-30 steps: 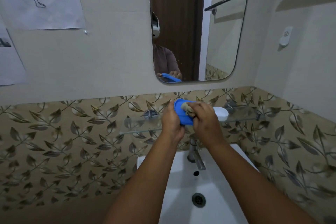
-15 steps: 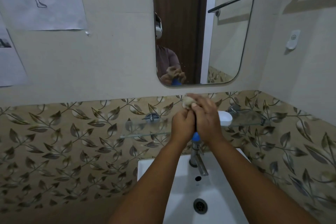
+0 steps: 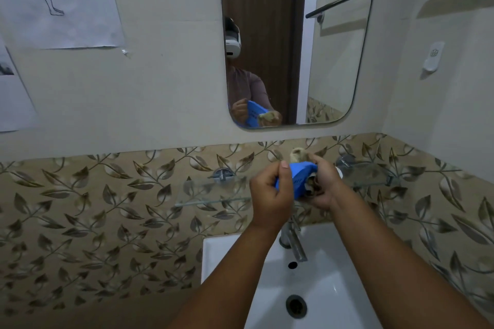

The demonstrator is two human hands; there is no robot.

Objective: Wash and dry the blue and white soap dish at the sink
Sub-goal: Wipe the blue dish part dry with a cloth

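Nearest, the white sink (image 3: 222,254) fills the lower middle, its drain (image 3: 296,306) dark and round, a small overflow hole (image 3: 292,265) above it, and the chrome tap (image 3: 292,240) rising at the back rim. Both bare forearms reach up over the basin.

Above the tap the two hands meet. The left hand (image 3: 268,192) has its fingers curled round the left edge of the blue dish (image 3: 296,179), thumb up along its near side. The right hand (image 3: 322,185) curls round the dish's right end and presses a beige cloth (image 3: 296,155) against it; a tuft of the cloth sticks up over the dish's top edge and more is bunched in the palm. The dish is held tilted in the air, clear of the sink, in front of the glass shelf (image 3: 213,192). Something white shows at the shelf just behind the right hand, mostly hidden.

Behind the shelf runs leaf-patterned tiling (image 3: 107,208), then plain wall. A mirror (image 3: 294,40) hangs above, reflecting the person with the dish and cloth. Paper sheets (image 3: 61,0) are taped at upper left; a white hook (image 3: 431,57) sits on the right wall.
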